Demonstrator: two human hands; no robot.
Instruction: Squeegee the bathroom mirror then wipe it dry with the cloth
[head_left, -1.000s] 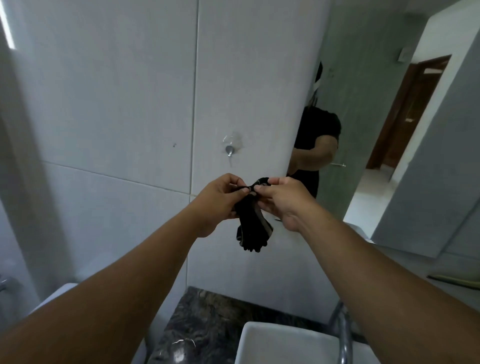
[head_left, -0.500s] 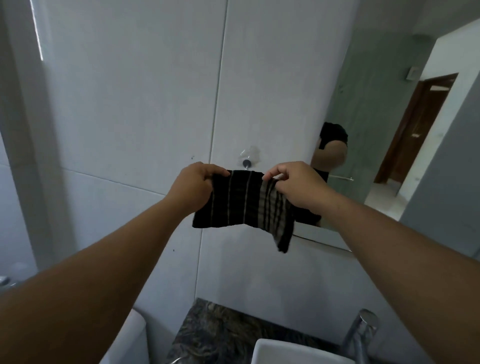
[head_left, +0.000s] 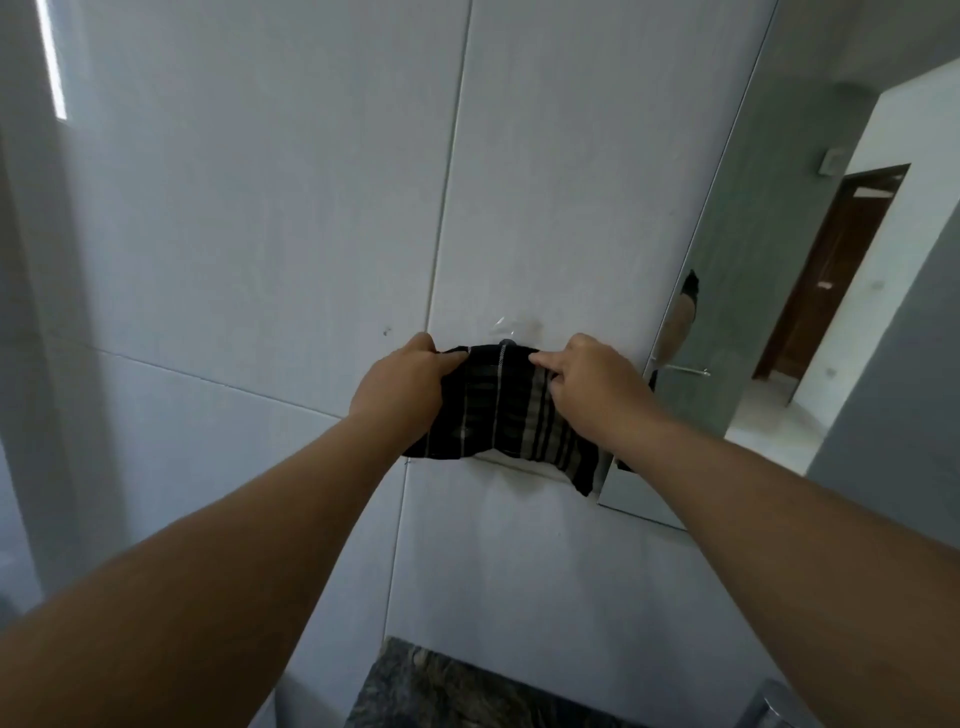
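Black striped cloth (head_left: 506, 410), one piece, hangs against the tiled wall just left of the mirror (head_left: 779, 322), top edge at the wall hook (head_left: 506, 341). I hold it with two hands: left hand (head_left: 402, 387) and right hand (head_left: 592, 387), fingers pinched on the upper corners. I judge it light, limp, non-slip; grip the top edge. No squeegee visible.

two hands (head_left: 402, 387) (head_left: 592, 387), one cloth (head_left: 501, 410), one mirror (head_left: 810, 312), one hook (head_left: 506, 341).
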